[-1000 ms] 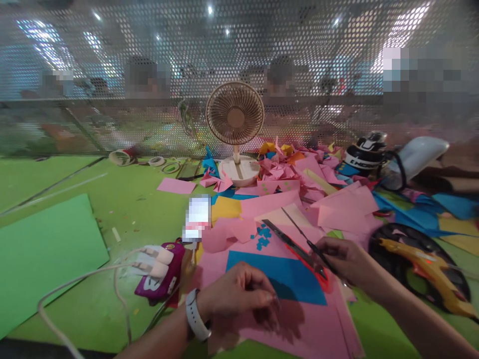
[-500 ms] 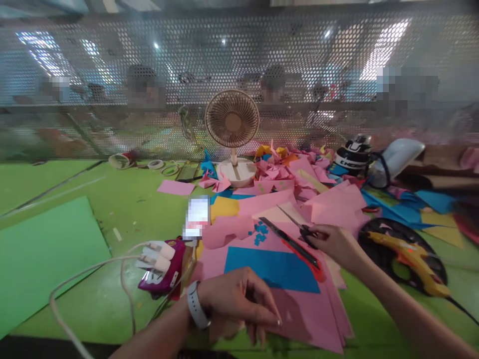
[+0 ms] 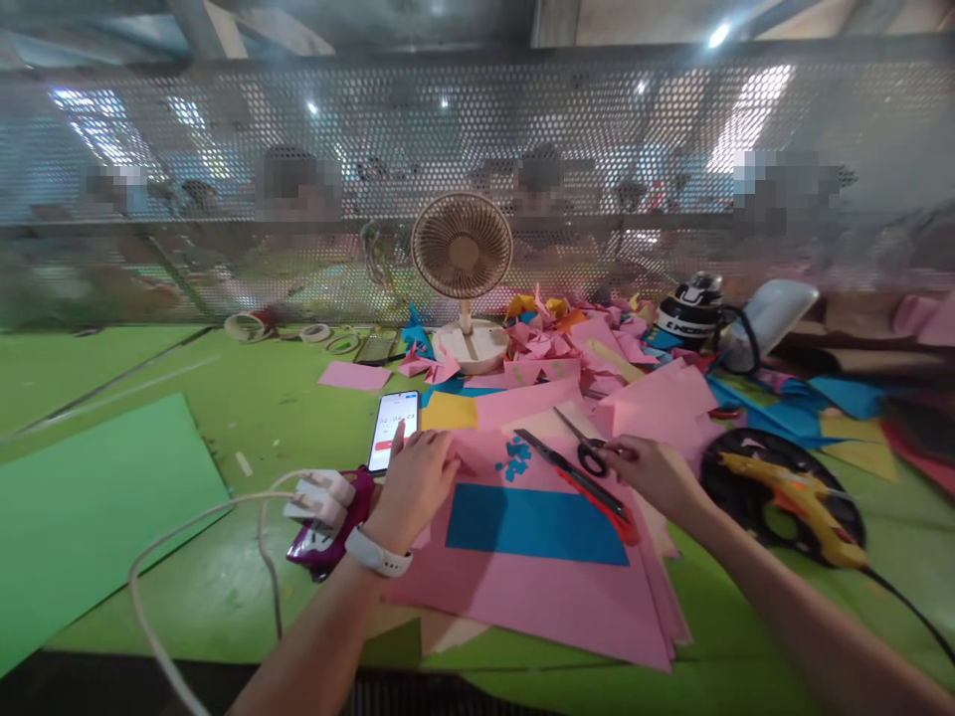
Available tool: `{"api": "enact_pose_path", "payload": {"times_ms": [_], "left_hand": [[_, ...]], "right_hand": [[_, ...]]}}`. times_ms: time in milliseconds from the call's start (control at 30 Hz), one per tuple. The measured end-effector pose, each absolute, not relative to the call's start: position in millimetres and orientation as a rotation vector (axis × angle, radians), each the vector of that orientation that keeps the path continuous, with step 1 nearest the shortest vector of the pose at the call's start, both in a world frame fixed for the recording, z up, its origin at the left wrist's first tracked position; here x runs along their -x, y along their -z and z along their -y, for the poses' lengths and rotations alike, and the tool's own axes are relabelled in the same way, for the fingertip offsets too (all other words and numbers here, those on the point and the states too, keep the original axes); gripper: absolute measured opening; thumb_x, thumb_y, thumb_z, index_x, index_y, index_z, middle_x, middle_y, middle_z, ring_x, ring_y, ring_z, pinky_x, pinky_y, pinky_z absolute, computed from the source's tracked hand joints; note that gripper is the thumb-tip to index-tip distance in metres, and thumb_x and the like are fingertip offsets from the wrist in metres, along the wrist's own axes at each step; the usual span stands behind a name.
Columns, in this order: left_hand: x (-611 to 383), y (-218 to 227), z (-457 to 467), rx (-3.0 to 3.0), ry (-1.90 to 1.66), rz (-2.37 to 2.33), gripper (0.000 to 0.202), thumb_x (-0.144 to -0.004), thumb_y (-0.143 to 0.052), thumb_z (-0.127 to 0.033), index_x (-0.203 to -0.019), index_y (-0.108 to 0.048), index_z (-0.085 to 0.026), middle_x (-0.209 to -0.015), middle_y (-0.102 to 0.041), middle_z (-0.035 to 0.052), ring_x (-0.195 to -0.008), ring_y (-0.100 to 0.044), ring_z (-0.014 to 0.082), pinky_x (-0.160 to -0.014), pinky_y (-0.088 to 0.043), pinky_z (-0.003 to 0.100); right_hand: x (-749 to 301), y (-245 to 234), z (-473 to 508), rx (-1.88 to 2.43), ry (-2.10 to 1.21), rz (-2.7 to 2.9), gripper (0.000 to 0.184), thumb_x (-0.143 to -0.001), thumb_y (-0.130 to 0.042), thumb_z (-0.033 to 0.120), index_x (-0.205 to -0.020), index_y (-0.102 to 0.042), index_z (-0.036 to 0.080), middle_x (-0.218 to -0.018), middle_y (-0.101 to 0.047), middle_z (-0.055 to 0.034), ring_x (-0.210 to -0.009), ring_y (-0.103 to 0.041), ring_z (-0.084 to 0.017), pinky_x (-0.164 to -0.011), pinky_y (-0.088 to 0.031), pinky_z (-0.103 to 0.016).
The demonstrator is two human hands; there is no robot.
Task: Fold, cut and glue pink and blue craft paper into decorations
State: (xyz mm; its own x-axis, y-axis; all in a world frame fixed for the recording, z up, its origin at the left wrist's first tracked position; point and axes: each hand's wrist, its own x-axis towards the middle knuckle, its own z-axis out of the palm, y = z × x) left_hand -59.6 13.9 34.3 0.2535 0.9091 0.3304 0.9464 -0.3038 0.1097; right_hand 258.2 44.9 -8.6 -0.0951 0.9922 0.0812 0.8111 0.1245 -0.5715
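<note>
My left hand (image 3: 419,479), with a white band at the wrist, reaches over the phone (image 3: 382,430). Its index finger is stretched onto the lit screen, which shows digits and a red button; the hand holds nothing. My right hand (image 3: 651,475) is closed at the finger loops of black-handled scissors (image 3: 591,455), whose blades point away to the left. Beside them a utility knife (image 3: 574,475) with a red and black handle lies on pink paper (image 3: 537,617). A blue paper sheet (image 3: 533,527) and small blue paper bits (image 3: 514,457) rest there too.
A white plug adapter (image 3: 319,497) with cables sits on a purple pack at left. At right, a yellow glue gun (image 3: 802,502) lies on a black round holder. Behind stand a fan (image 3: 464,249), folded paper pieces (image 3: 548,338), a bottle (image 3: 690,313) and a perforated screen (image 3: 358,119).
My left hand has moved from above the pink paper's front, up and left, to the phone's screen. My right hand stays at the scissors, now turned slightly with their loops lower.
</note>
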Motion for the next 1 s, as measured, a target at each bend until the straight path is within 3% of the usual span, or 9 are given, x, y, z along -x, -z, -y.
{"api": "enact_pose_path", "payload": {"times_ms": [300,400,567,633,767,900,1000], "left_hand": [[56,-44,-10,2.398,0.762,1.583,0.018,-0.089,-0.043,-0.018,-0.095,-0.06,-0.02,-0.091,-0.065,0.0038,-0.092,-0.057,0.0201,-0.096,-0.034,0.041],[53,-48,-7,2.519,0.925,1.48,0.015,-0.089,-0.046,-0.019,-0.094,-0.06,-0.019,-0.092,-0.065,0.0035,-0.09,-0.057,0.0182,-0.099,-0.032,0.042],[42,-56,8,2.975,0.852,1.221,0.018,-0.085,-0.053,-0.017,-0.101,-0.061,-0.022,-0.092,-0.066,0.0013,-0.089,-0.058,0.0157,-0.105,-0.026,0.043],[37,-56,14,3.106,0.785,1.173,0.024,-0.084,-0.055,-0.017,-0.106,-0.06,-0.022,-0.094,-0.066,0.0017,-0.091,-0.058,0.0159,-0.106,-0.026,0.042],[34,-55,19,3.233,0.743,1.168,0.031,-0.082,-0.058,-0.019,-0.113,-0.057,-0.023,-0.096,-0.066,0.0023,-0.092,-0.059,0.0162,-0.106,-0.027,0.042],[37,-57,17,3.213,0.705,1.317,0.031,-0.082,-0.059,-0.027,-0.113,-0.058,-0.026,-0.104,-0.064,0.0032,-0.099,-0.057,0.0185,-0.101,-0.034,0.041],[44,-60,17,3.062,0.666,1.484,0.024,-0.08,-0.06,-0.036,-0.101,-0.064,-0.024,-0.114,-0.058,0.0058,-0.106,-0.052,0.022,-0.092,-0.042,0.039]], "right_hand": [[-250,4,-36,1.594,-0.421,1.963,0.028,-0.084,-0.048,0.041,-0.082,-0.067,0.021,-0.063,-0.064,-0.0009,-0.058,-0.059,-0.017,-0.054,-0.041,-0.025],[-245,0,-32,1.4,-0.309,1.934,0.031,-0.082,-0.052,0.043,-0.099,-0.064,0.019,-0.082,-0.065,-0.0055,-0.065,-0.058,-0.017,-0.057,-0.045,-0.027],[-235,-12,-11,0.98,-0.269,2.085,0.058,-0.077,-0.062,0.043,-0.128,-0.044,0.02,-0.118,-0.051,-0.013,-0.101,-0.053,-0.024,-0.08,-0.048,-0.035],[-230,-13,-2,0.86,-0.244,2.176,0.052,-0.077,-0.064,0.04,-0.124,-0.049,0.023,-0.12,-0.049,-0.0119,-0.106,-0.051,-0.025,-0.084,-0.047,-0.036],[-221,-9,7,0.789,-0.287,2.274,0.013,-0.082,-0.059,0.031,-0.091,-0.066,0.024,-0.11,-0.055,-0.0079,-0.099,-0.055,-0.021,-0.082,-0.047,-0.034],[-219,-9,5,0.765,-0.448,2.228,0.01,-0.082,-0.06,0.03,-0.079,-0.066,0.021,-0.102,-0.057,-0.0081,-0.095,-0.057,-0.02,-0.08,-0.048,-0.033],[-222,-12,2,0.757,-0.496,2.19,0.011,-0.082,-0.06,0.029,-0.076,-0.065,0.021,-0.1,-0.057,-0.0072,-0.093,-0.058,-0.019,-0.08,-0.048,-0.033]]}}
